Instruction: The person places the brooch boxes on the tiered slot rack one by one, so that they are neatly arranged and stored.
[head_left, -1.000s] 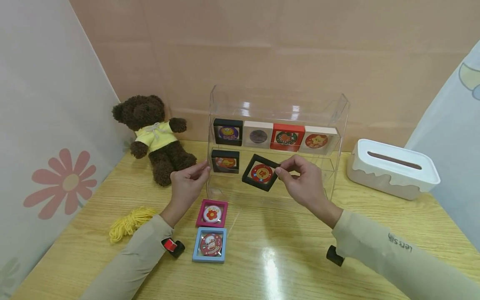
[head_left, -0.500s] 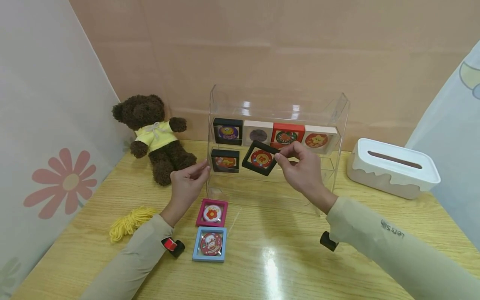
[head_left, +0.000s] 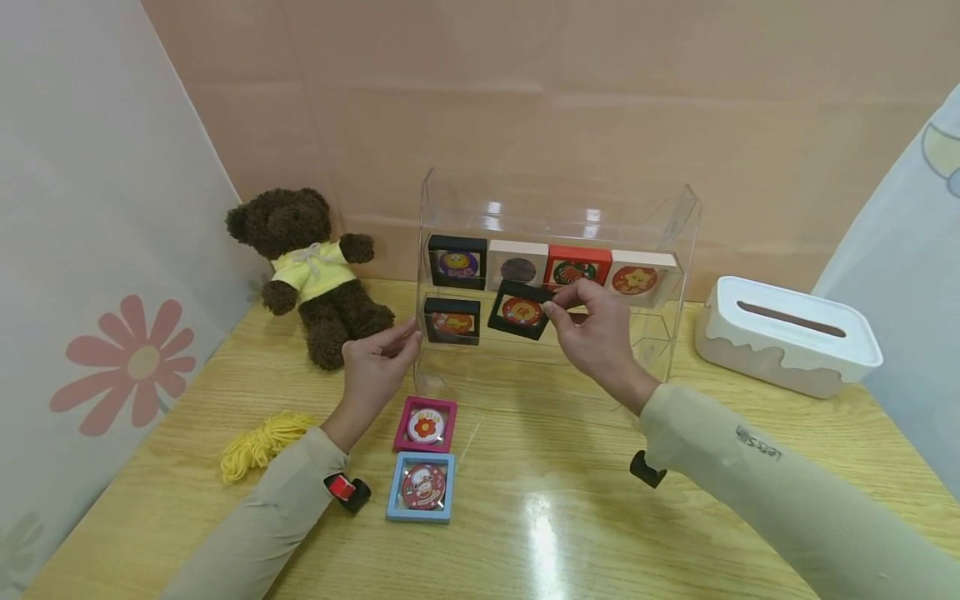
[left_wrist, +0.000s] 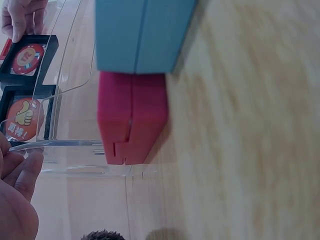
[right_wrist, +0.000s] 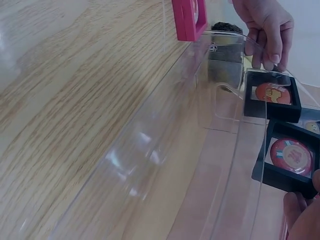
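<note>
My right hand (head_left: 596,325) pinches the right edge of a black square frame (head_left: 520,310) with a round red badge inside. The frame is tilted at the lower tier of a clear display rack (head_left: 525,221), right of another black frame (head_left: 452,322) with a thumbs-up badge. Whether it touches the rack's shelf I cannot tell. My left hand (head_left: 378,367) pinches the left side edge of the rack; in the left wrist view its thumb and fingers (left_wrist: 29,175) meet at that clear edge. Black, white and red frames (head_left: 577,267) line the upper tier.
A pink frame (head_left: 425,425) and a light blue frame (head_left: 420,488) stand in front of the rack, near my left forearm. Yellow yarn (head_left: 266,444) and a brown teddy bear (head_left: 307,275) are to the left. A white tissue box (head_left: 787,333) sits at the right.
My right hand has raised the black frame from in front of the rack and brought it up to the lower tier, tipping it back. The left hand stays on the rack's side.
</note>
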